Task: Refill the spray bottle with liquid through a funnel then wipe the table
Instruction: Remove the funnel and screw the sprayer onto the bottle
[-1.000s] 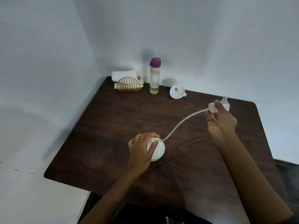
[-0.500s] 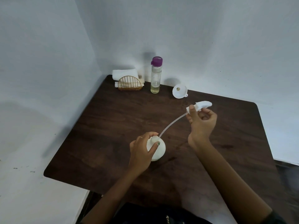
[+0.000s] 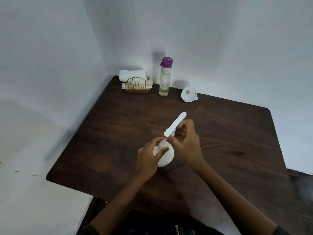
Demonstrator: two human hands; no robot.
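Against the wall, clear bottle [image 3: 165, 78] holds little yellowish liquid [image 3: 164, 92].

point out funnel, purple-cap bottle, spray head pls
funnel [image 3: 188, 95]: head view, on its white bowl beside the centre hole.
purple-cap bottle [image 3: 164, 81]: head view, on the clear body.
spray head [image 3: 175, 124]: head view, on the long white top, above the right hand.

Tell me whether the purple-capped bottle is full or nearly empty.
Nearly empty. The purple-capped bottle stands upright by the wall, with yellowish liquid only at its bottom; the clear part above looks empty.
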